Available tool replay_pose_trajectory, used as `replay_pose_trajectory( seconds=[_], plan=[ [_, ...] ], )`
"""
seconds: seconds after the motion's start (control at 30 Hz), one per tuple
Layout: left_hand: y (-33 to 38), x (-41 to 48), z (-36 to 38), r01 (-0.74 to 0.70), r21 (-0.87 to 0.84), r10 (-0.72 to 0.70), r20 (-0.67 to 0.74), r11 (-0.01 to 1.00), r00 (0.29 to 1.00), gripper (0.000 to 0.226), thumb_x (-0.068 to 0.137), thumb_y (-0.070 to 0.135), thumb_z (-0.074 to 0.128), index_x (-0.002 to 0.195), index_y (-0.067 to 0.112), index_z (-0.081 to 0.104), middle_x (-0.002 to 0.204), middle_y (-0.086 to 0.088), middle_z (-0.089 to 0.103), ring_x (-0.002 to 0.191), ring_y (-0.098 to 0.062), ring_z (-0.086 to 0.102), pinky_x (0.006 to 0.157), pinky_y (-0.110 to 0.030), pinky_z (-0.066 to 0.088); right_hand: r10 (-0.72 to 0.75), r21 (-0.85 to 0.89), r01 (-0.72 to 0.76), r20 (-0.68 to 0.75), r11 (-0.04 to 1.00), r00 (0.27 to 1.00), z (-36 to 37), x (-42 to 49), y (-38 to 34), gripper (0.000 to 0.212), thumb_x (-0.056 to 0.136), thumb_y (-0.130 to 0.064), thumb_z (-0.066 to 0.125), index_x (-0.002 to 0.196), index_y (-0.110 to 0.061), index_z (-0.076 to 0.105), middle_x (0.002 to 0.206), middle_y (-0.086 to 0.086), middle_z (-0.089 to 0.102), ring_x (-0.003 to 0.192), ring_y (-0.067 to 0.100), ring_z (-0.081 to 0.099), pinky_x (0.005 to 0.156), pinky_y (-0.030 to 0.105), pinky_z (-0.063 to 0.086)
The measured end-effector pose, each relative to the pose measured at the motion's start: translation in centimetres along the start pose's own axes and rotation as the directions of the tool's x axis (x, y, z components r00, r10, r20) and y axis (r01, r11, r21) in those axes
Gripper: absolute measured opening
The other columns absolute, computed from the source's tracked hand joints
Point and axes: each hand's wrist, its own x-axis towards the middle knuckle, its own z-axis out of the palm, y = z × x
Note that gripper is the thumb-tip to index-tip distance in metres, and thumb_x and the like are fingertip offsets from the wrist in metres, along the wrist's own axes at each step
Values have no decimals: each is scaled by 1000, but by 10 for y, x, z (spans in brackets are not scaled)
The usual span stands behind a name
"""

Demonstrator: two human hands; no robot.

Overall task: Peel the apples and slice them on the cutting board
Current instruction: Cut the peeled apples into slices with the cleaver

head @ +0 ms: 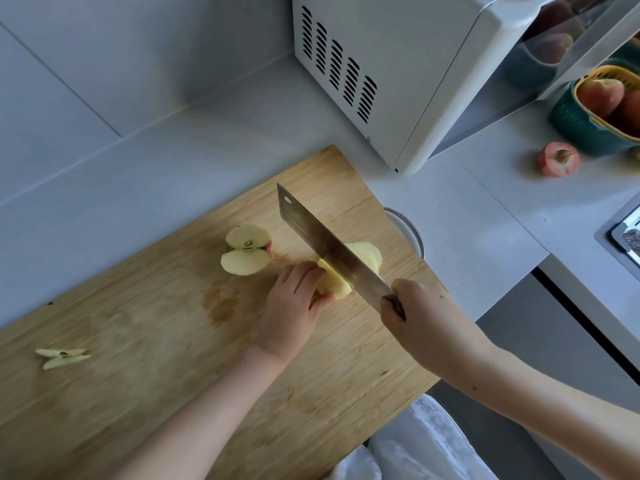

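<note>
While the left hand [294, 299] pins the pale peeled apple piece [334, 284] mid-frame on the wooden cutting board [138, 306], fingers should stay curled back; the right hand [415, 306], clenched on the steel cleaver [329, 251], should press straight down. Counted leftwards-first: one core sliver [62, 356], one cored half [246, 249], one red apple [558, 159] on the table upper right.

at the middle of the pale wooden cutting board [145, 306] my left hand [291, 306] pins the peeled yellow apple piece [334, 287], and the broad steel cleaver [329, 247] in my right hand [419, 306] bars the way toward 2 o'clock. the halved peeled apple [246, 250] sits near at 10 o'clock. toward 8 o'clock the board lies bare as far as the thin core slice [62, 356]. the white vented microwave [398, 74] blocks 1 o'clock.
</note>
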Motion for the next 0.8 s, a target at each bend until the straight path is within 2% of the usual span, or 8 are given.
replay_pose_trajectory(
  seconds=[0.23,0.4,0.57,0.67,0.8],
  plan=[
    [-2,-1,1,6,7,-6,26,1000,1000,36,85,34,59,93,0,66,94,-13,66,95,-20,52,87,-30,45,-2,-27,3,29,1000,1000,0,7,0,35,97,-22,36,63,-16,35,58,-2,38,48,11,33,48,23,29],
    [1,-3,0,64,-1,-64,20,998,998,33,77,26,71,96,0,68,98,-12,66,99,-18,52,100,-25,37,4,-9,-3,52,1000,999,16,28,-6,33,98,-21,37,66,-12,37,61,0,39,52,14,33,49,25,28],
    [0,-5,1,57,-20,-57,24,998,998,32,77,23,74,97,-1,67,99,-12,65,95,-19,55,95,-24,42,15,75,-17,24,997,1000,26,35,0,32,97,-24,40,68,-10,41,62,1,40,53,15,35,51,27,30],
    [-1,-4,2,52,-5,-52,10,999,999,34,82,31,65,96,0,67,97,-11,65,96,-20,54,94,-26,42,1,91,2,-34,996,999,17,24,5,32,95,-21,41,64,-11,37,57,0,35,49,12,28,45,21,24],
    [-6,-4,5,-28,33,28,-4,999,1000,33,85,33,59,99,4,59,96,-14,66,94,-22,51,87,-32,45,-22,94,28,-64,995,998,1,8,6,31,94,-20,40,65,-10,38,57,1,35,49,13,27,46,23,24]
  ],
)
